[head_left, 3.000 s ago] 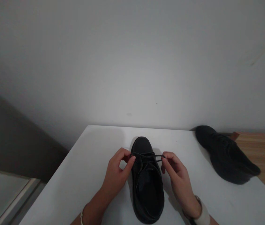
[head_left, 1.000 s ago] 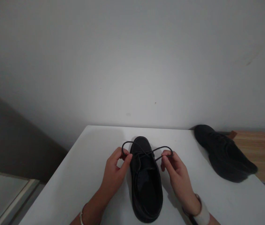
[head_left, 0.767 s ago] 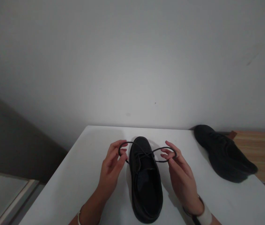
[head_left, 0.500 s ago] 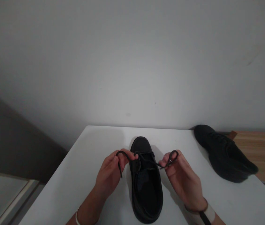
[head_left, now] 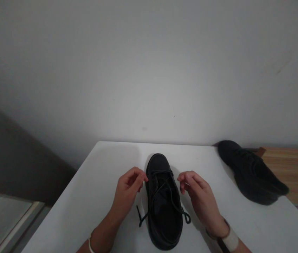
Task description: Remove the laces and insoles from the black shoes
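1. While the black lace-up shoe [head_left: 164, 202] lies at lower centre, toe toward the wall, I see both hands empty and loosely curled.
2. My left hand [head_left: 127, 193] and right hand [head_left: 199, 198] flank it, about equally near.
3. Its laces [head_left: 164, 196] trail heelward over both sides.

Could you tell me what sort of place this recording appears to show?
Probably a plain indoor room, perhaps a home or a small workspace. A white table stands against a bare white wall, with a wooden surface beside it. Two black shoes, one between the hands, sit on the table.
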`<state>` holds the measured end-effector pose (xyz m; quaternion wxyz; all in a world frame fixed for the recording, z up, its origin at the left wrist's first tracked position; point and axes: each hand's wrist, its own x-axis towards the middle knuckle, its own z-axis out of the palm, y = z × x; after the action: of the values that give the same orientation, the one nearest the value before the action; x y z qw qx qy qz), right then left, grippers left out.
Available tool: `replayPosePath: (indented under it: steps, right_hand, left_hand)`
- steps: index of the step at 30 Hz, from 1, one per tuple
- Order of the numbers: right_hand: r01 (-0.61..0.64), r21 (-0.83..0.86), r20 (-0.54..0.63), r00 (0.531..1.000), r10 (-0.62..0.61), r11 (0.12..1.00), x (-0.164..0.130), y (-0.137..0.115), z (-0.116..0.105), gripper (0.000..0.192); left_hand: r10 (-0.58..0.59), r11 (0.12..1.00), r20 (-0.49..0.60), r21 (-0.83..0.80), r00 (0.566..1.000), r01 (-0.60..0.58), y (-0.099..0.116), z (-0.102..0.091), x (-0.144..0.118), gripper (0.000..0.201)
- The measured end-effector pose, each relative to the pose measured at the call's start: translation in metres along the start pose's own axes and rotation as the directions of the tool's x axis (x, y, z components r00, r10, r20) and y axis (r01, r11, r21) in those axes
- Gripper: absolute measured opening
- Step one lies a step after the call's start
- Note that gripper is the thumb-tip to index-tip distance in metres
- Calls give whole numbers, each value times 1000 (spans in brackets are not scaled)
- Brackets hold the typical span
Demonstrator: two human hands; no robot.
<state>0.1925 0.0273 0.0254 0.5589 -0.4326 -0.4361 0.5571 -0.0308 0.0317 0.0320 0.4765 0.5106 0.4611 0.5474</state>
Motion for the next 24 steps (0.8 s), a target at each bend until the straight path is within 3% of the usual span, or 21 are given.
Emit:
replayPosePath:
  steps: [2, 6, 15, 24]
  right_hand:
    - [-11, -132, -9, 1000, 10, 991, 1, 5, 0, 26]
    - [-12, -195, 9, 1000, 14, 981, 3, 11, 0, 35]
    - [6, -242, 13, 1000, -3, 970, 5, 13, -1, 33]
    - [24, -201, 25, 1000, -20, 979, 9, 14, 5, 29]
  left_hand:
    - [-9, 989, -30, 145, 1000, 13, -3, 3, 0, 19]
    - [2, 956, 61, 293, 998, -20, -7, 6, 0, 17]
    - [16, 942, 79, 332, 997, -42, -9, 11, 0, 12]
    - [92, 881, 133, 450, 987, -143, -12, 17, -6, 10]
